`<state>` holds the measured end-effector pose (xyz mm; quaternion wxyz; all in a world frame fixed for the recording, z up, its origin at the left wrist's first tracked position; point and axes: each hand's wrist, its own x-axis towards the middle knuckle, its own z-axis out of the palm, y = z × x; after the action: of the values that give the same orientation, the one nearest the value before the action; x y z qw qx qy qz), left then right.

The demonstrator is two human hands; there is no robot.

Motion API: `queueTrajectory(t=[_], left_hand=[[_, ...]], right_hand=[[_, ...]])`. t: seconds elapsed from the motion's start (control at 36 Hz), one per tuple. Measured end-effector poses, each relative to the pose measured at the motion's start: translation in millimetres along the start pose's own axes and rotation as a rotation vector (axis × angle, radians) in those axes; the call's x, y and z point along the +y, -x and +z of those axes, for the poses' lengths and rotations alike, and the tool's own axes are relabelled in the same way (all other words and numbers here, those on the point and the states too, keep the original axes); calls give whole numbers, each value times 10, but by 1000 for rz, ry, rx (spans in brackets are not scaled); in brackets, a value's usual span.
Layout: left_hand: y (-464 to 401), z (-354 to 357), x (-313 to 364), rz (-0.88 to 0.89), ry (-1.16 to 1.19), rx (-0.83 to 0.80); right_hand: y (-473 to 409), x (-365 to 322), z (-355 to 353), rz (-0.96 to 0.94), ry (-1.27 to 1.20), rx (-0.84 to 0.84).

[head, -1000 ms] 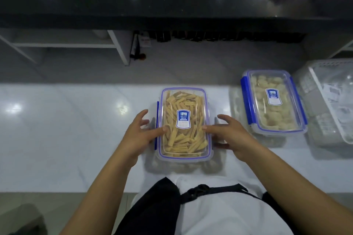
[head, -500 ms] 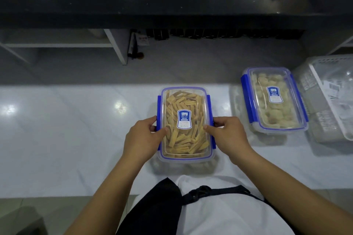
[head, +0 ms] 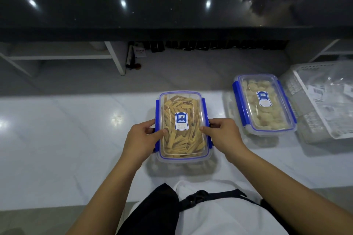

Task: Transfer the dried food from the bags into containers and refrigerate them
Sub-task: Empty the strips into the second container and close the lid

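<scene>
1. the near container (head: pixel 183 126), a clear box with a lid on and a blue label on top, sits on the white counter (head: pixel 63 139) right in front of the person; it is filled with tan strips of dried food.
2. the left hand (head: pixel 141 139) grips the box's left side: thumb laid on the lid, the other fingers curled round the blue side clasp.
3. the right hand (head: pixel 223 135) grips the opposite side the same way, thumb on the lid edge, fingers curled over the right clasp.
4. both long-side clasps look folded down against the box wall; whether they are fully snapped i cannot tell.
5. the second container (head: pixel 264 105) stands well apart to the right on the same counter, lid on, blue clasps down, filled with pale round pieces.
6. just beside it at the far right is a white basket (head: pixel 298 99) holding what look like crumpled clear bags, too blurred to be sure they are empty.
7. judgement on progress: the filling part appears done for these two boxes, and the closing of the near one is at or near its end.
8. what is left, as far as shown: carrying both boxes to a refrigerator, which is not in view.
</scene>
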<state>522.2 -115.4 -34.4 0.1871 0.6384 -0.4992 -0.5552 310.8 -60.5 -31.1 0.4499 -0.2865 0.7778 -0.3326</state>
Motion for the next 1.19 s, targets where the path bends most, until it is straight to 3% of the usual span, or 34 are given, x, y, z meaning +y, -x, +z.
queueTrajectory(t=[0.17, 0.31, 0.47, 0.61, 0.72, 0.89, 1.19], left_hand=[[7, -10, 7, -15, 66, -52], [131, -10, -116, -44, 80, -93], [367, 102, -331, -74, 279, -30], [420, 228, -326, -86, 403, 30], [393, 297, -287, -99, 458, 91], [400, 398, -244, -108, 482, 129], [456, 705, -62, -118, 434, 113]], right_hand=[[-24, 3, -163, -18, 43, -41], [47, 25, -736, -272, 169, 208], [-245, 109, -1573, -235, 295, 369], [-479, 242, -1749, -43, 91, 306], [-602, 358, -1809, 7, -42, 278], [-648, 416, -1947, 44, -239, 207], [-355, 538, -1644, -67, -297, 29]])
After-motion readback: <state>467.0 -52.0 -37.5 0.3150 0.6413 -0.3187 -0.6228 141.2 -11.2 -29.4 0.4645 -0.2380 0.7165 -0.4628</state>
